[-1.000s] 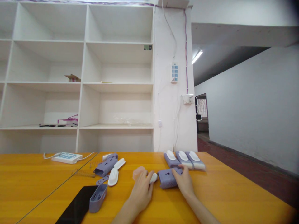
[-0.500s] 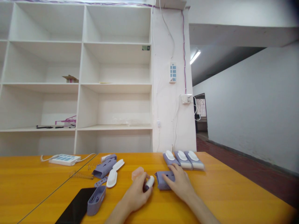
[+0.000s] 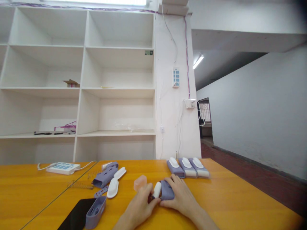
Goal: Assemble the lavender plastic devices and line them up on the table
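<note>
My left hand (image 3: 141, 204) pinches a small white oval cap (image 3: 157, 189) and holds it against the left end of a purple plastic housing (image 3: 166, 190). My right hand (image 3: 182, 198) is wrapped over that purple housing and grips it on the orange table (image 3: 240, 198). Both hands meet near the middle of the table's near side. A pale pink block (image 3: 140, 182) lies just left of my left hand.
Three finished purple-and-white units (image 3: 187, 167) lie in a row behind my hands. To the left lie loose purple housings (image 3: 104, 176), white caps (image 3: 112, 187), an open purple shell (image 3: 96, 211), a black phone (image 3: 78, 218) and a white power strip (image 3: 62, 167). White shelving stands behind.
My right hand drew the purple housing leftward toward the left hand. The left hand lifted the white cap and brought it to the housing's end. The camera tilted slightly up.
</note>
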A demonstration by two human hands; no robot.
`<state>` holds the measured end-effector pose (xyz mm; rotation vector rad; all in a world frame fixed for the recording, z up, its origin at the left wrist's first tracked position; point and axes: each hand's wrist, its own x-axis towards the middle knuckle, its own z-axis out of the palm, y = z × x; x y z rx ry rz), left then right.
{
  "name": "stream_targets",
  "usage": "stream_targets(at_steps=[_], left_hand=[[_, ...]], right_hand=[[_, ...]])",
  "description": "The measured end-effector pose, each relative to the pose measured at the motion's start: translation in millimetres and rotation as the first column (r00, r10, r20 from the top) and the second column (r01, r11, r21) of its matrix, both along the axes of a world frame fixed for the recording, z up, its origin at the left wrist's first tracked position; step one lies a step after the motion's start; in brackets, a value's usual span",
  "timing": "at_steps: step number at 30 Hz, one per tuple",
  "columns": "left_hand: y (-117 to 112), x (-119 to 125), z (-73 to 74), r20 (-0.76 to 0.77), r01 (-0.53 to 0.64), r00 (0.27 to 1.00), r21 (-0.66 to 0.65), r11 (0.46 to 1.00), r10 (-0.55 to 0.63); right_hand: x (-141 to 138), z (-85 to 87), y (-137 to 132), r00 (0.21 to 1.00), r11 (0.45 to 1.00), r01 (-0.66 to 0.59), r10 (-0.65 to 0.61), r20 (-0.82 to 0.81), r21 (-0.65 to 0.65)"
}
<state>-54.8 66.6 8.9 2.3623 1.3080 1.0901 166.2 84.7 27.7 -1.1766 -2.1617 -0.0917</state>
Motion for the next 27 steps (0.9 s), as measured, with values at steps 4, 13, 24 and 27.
stream_targets(at_steps=[4,13,24,27], left_hand=[[3,0,0.4,0.041,-0.003,0.999,-0.03,1.0,0.004],[-1,0,-1.5,0.158,0.056,0.986,-0.025,0.998,-0.051],[22,-14,11.3,0.485,0.325,0.871,-0.456,0.829,-0.075],[15,-26,20.8,0.464,0.357,0.881,-0.532,0.768,-0.088]], right_hand=[[-3,2.5,-5,1.0,0.999,-0.026,0.027,-0.015,0.036],[-5,4.3,-9,0.998,0.997,-0.062,0.063,-0.01,0.05],[-18,6.5,-16,0.979,0.979,-0.204,0.204,0.028,0.025],[-19,5.6,-15,0.977,0.977,-0.209,0.209,0.033,0.027]])
